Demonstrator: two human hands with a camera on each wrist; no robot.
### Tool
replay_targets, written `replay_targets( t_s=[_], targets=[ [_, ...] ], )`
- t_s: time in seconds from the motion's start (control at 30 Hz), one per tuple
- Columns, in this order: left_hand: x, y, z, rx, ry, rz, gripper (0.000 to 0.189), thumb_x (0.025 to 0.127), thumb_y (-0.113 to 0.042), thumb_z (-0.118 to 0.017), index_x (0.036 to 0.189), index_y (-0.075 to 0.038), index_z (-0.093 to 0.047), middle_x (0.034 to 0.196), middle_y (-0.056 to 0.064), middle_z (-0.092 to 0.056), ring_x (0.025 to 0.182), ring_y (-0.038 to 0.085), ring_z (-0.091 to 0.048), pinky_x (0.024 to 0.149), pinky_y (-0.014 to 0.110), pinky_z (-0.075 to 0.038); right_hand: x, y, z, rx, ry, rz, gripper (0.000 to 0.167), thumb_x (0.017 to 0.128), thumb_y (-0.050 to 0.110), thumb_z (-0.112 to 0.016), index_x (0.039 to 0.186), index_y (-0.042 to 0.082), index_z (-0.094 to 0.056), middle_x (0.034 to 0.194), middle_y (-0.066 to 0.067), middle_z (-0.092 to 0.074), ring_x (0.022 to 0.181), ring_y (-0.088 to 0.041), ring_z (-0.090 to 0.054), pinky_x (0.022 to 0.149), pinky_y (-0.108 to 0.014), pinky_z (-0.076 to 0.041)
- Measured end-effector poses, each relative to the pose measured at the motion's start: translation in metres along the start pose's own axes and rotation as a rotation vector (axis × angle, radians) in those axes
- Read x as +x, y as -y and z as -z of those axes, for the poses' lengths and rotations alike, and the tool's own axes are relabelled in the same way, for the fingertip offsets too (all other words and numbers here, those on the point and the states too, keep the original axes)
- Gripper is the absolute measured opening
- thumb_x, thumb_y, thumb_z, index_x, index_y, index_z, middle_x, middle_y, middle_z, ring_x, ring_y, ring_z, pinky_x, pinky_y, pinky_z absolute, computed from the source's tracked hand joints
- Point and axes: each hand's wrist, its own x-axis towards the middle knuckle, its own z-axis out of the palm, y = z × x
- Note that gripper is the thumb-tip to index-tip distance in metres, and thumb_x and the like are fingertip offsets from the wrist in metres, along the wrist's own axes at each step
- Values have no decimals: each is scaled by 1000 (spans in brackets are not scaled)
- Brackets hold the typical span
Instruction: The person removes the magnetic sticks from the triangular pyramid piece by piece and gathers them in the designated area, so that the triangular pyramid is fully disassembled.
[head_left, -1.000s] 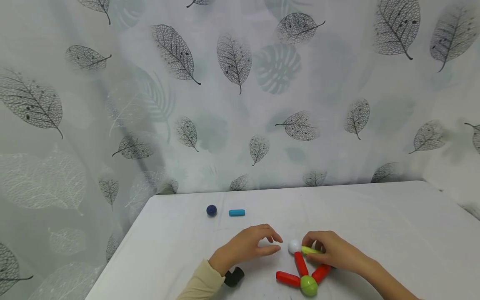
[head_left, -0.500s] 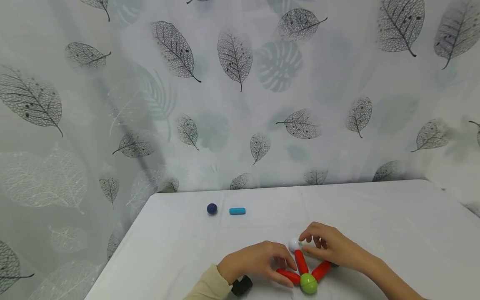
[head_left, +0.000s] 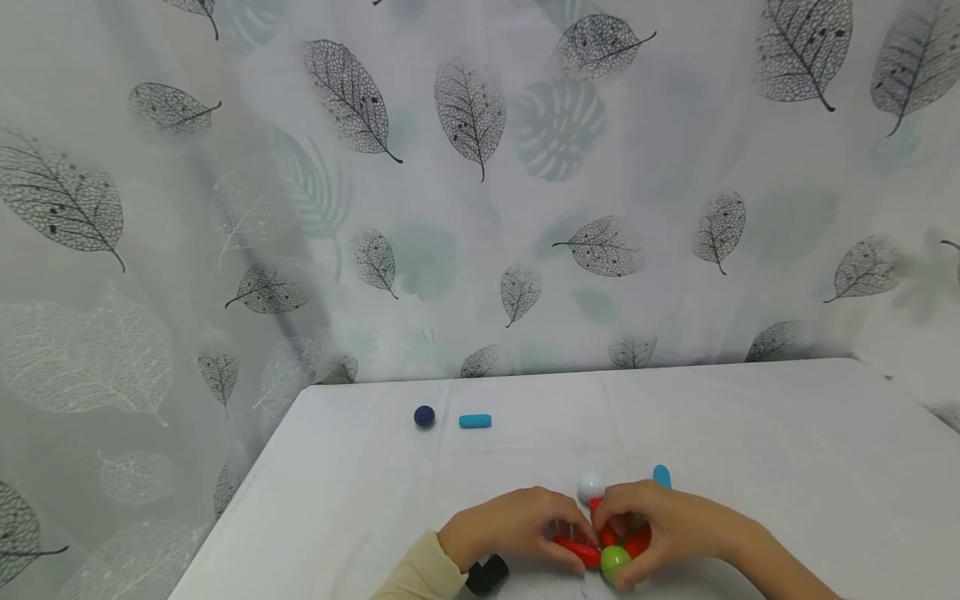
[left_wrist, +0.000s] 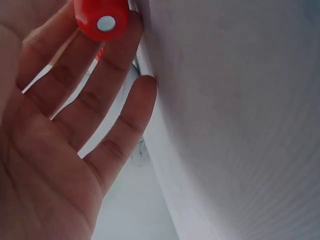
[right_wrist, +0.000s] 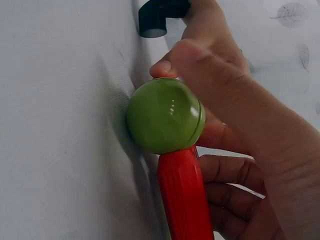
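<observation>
My left hand [head_left: 525,527] pinches a red toy rod [head_left: 579,552] between thumb and fingers. In the left wrist view the rod's round end [left_wrist: 100,14], with a pale disc in it, shows at the fingertips. The rod meets a green ball [head_left: 615,559], which the thumb and fingers of my right hand [head_left: 678,527] grip. Two more red rods fan out from that ball, one towards a white ball [head_left: 590,487]. In the right wrist view a red rod [right_wrist: 184,195] extends from the green ball [right_wrist: 162,117]. My right fingers partly cover the rods.
A dark blue ball [head_left: 424,417] and a blue rod [head_left: 475,422] lie farther back on the white table [head_left: 360,467]. Another blue piece [head_left: 662,476] shows behind my right hand. A black elbow-shaped piece [head_left: 487,575] sits by the left wrist. A leaf-patterned curtain hangs behind.
My right hand has let go of a yellow-green piece near the white ball and come down to the green ball. The left hand has moved right and forward-down onto the red rod.
</observation>
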Motion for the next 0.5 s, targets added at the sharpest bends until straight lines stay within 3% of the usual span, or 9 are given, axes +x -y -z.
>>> replay_targets(
  t_s=[0.5],
  targets=[
    [-1,1,2,-10,20,-15,23,93,-18,-66,115,-10,-68,105,-4,-68,83,-9,-48,80,6,-42,0,-1,-2,-28,7,-16,27,84,29,-79,104,22,-62,87,7,-57,77,2,-51,66,-16,-48]
  ],
)
